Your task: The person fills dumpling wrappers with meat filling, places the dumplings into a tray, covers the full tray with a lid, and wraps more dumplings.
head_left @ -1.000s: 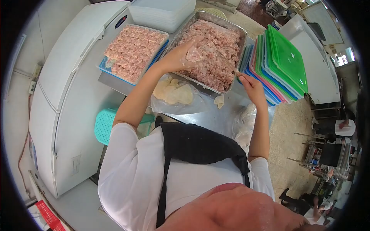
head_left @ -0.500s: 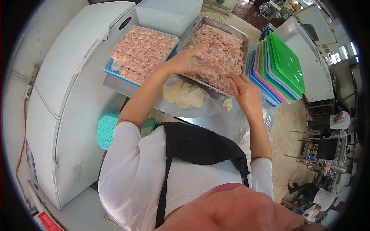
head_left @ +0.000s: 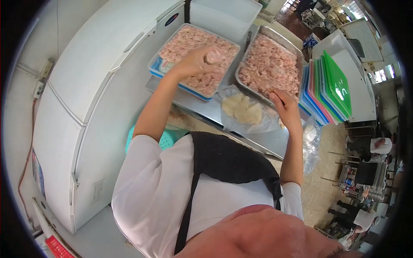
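Observation:
My left hand [head_left: 195, 62] is over the flat tray [head_left: 202, 98] of portioned meat, its fingers curled round a small filled dumpling [head_left: 213, 57]. At the front edge of the deep metal pan [head_left: 244, 88] of minced meat [head_left: 271, 64] is my right hand [head_left: 284, 105], fingers closed together at the meat; what they hold, if anything, is hidden. Pale round wrappers [head_left: 243, 109] lie on a plastic bag [head_left: 269, 122] in front of the pan.
Coloured lids [head_left: 335, 86] stand stacked right of the pan. Clear containers [head_left: 226, 17] are behind the tray. A white freezer [head_left: 99, 99] is at the left, a turquoise stool [head_left: 165, 139] below the table. People [head_left: 380, 145] are at the far right.
My left hand has moved from the deep pan to over the flat tray, with a dumpling in it. My right hand stays at the pan's front edge. The view has shifted left.

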The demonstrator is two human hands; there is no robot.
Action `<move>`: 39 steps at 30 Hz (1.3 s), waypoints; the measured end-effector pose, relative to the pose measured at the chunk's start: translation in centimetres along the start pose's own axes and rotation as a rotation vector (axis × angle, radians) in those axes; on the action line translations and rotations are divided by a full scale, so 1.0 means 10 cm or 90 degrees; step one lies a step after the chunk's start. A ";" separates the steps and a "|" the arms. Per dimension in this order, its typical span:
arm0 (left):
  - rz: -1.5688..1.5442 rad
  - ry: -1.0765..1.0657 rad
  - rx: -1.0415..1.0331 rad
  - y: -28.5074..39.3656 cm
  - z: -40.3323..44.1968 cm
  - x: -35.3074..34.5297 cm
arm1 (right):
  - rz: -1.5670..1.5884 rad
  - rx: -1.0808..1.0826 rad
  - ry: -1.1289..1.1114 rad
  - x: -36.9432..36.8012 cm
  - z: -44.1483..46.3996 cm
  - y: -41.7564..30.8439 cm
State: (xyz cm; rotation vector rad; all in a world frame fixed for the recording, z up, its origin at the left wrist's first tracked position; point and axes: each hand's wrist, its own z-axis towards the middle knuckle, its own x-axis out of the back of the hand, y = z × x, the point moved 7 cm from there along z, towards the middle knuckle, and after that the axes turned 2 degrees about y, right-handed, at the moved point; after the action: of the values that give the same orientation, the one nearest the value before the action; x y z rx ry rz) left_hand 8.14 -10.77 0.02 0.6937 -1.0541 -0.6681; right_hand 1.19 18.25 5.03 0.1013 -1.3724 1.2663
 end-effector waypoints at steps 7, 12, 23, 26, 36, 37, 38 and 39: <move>0.274 0.044 0.134 -1.27 -0.64 0.94 | 0.157 -0.243 0.061 -0.40 -0.65 0.77; 0.333 0.035 0.192 -1.49 -0.76 0.87 | 0.241 -0.363 0.078 -0.55 -0.99 0.79; 0.298 0.119 0.178 -1.68 -0.55 0.38 | 0.236 -0.373 0.103 -0.51 -0.98 0.67; 0.215 0.083 0.176 -1.72 -0.51 0.36 | 0.233 -0.375 0.094 -0.49 -0.99 0.72; 0.352 0.106 0.192 -1.84 -0.54 0.43 | 0.164 -0.331 0.052 -0.30 -0.89 1.05; 0.329 0.092 0.217 -1.87 -0.53 0.39 | 0.134 -0.322 0.047 -0.24 -0.86 1.09; 0.305 0.076 0.240 -1.89 -0.50 0.34 | 0.084 -0.337 0.029 -0.17 -0.84 1.14; 0.268 0.068 0.252 -1.81 -0.51 0.31 | 0.064 -0.309 0.032 -0.09 -0.81 1.23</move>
State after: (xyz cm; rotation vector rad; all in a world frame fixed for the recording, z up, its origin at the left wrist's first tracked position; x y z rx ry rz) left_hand 11.08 -23.32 -14.05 0.8034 -1.1989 -0.0562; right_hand -1.81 28.32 -5.31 -0.3362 -1.6188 0.9771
